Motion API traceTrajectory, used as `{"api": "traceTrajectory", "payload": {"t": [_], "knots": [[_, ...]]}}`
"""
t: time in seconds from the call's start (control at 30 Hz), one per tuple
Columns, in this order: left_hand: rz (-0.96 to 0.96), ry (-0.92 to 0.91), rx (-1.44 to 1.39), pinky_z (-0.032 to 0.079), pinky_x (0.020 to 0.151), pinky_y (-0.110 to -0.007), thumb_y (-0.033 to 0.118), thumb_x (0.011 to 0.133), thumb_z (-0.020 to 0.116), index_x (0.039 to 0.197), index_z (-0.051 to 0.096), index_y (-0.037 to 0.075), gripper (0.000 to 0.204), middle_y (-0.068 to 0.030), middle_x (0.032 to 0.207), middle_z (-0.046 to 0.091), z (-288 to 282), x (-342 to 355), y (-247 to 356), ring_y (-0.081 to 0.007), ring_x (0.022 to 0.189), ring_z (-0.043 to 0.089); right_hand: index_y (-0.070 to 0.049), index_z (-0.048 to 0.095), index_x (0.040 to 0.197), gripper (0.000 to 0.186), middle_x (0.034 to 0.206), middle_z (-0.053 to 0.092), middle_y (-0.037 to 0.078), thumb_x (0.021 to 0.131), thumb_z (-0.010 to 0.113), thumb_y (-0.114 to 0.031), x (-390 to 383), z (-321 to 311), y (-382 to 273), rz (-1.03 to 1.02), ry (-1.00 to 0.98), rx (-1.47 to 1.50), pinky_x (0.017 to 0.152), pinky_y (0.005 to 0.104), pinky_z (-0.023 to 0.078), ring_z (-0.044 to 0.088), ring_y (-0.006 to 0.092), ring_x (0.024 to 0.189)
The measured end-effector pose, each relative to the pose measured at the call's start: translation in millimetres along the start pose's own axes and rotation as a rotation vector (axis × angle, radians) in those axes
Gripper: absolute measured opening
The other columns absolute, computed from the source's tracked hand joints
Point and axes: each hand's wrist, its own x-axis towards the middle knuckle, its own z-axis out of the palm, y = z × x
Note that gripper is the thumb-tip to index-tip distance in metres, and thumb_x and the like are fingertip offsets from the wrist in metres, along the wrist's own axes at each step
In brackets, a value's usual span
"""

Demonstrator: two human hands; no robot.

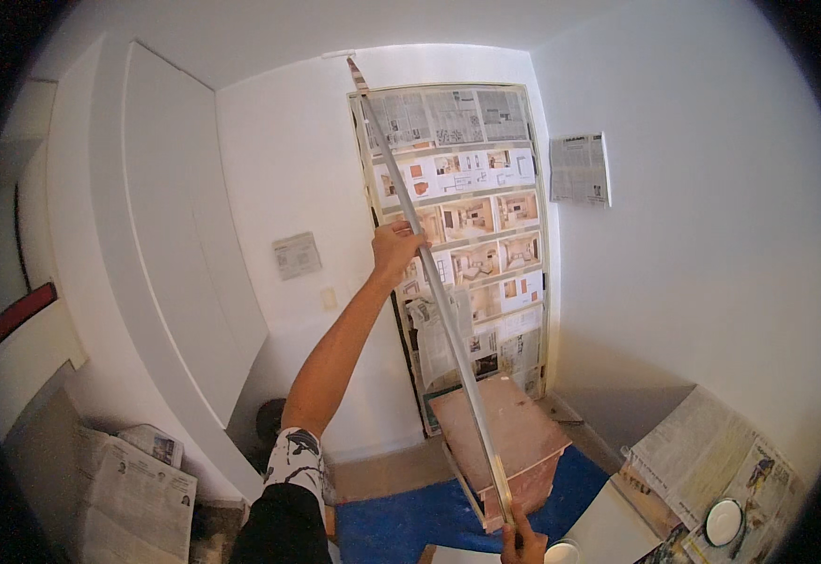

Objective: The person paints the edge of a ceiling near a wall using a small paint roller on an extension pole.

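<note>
A long grey pole [441, 296] runs slantwise from the lower middle up toward the ceiling line. Fixed to its far end is a paintbrush [358, 75], whose pale tip meets the white wall just under the ceiling, above the door's left corner. Partway along, my left hand [397, 250] is closed on the pole with the arm stretched forward. Lower down, at the bottom edge of the picture, the fingers of my right hand [522, 540] wrap the near end. Behind the pole stands a door [481, 218] covered with newspaper and printed sheets.
A dusty brown box-like stand [505, 428] rests on a blue floor covering [387, 522] before the door. At lower right, newspaper [711, 451] lies under a round white-topped container [723, 523]. Newspaper covers fittings on both walls. A white cabinet [180, 235] rises at left.
</note>
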Motion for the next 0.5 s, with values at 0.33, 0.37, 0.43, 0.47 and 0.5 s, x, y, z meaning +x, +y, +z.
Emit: {"api": "traceTrajectory", "payload": {"t": [0.33, 0.37, 0.43, 0.47, 0.5], "knots": [[0.057, -0.11, -0.124, 0.057, 0.059, -0.026, -0.005, 0.073, 0.069, 0.104, 0.057, -0.015, 0.034, -0.0184, 0.086, 0.067, 50, -78, 6, -0.0207, 0.073, 0.068, -0.01, 0.048, 0.134, 0.039, 0.087, 0.066, 0.019, 0.096, 0.048, -0.019, -76, -54, 6, 0.125, -0.003, -0.05, 0.056, 0.0357, 0.048, 0.061, 0.0244, 0.063], [0.015, -0.099, -0.178, 0.058, 0.058, -0.027, -0.004, 0.073, 0.069, 0.105, 0.057, -0.014, 0.035, -0.0191, 0.086, 0.067, 54, -77, 2, -0.0216, 0.073, 0.069, -0.009, 0.049, 0.134, 0.039, 0.087, 0.066, 0.02, 0.096, 0.049, -0.017, -68, -52, 1, -0.288, 0.264, -0.038, 0.058, 0.035, 0.049, 0.063, 0.0236, 0.067], [0.024, -0.124, -0.116, 0.058, 0.058, -0.028, -0.004, 0.074, 0.069, 0.105, 0.057, -0.014, 0.035, -0.0196, 0.088, 0.067, 66, -77, 2, -0.0224, 0.072, 0.069, -0.008, 0.049, 0.133, 0.038, 0.084, 0.066, 0.019, 0.096, 0.049, -0.016, -73, -58, 2, -0.27, 0.281, -0.093, 0.057, 0.0351, 0.049, 0.062, 0.0229, 0.063], [0.028, -0.14, -0.079, 0.058, 0.058, -0.028, -0.004, 0.074, 0.069, 0.105, 0.058, -0.013, 0.035, -0.0199, 0.088, 0.067, 73, -76, 3, -0.0228, 0.072, 0.069, -0.008, 0.049, 0.133, 0.038, 0.082, 0.066, 0.019, 0.096, 0.049, -0.016, -74, -61, 3, -0.257, 0.29, -0.115, 0.056, 0.0352, 0.049, 0.061, 0.0226, 0.062], [0.017, -0.178, -0.137, 0.057, 0.058, -0.028, -0.002, 0.078, 0.067, 0.108, 0.055, -0.013, 0.035, -0.0183, 0.088, 0.067, 79, -75, 3, -0.0232, 0.075, 0.069, -0.009, 0.049, 0.134, 0.039, 0.075, 0.064, 0.019, 0.095, 0.049, -0.017, -72, -62, 3, -0.257, 0.302, -0.108, 0.052, 0.036, 0.046, 0.059, 0.0219, 0.057]]}}
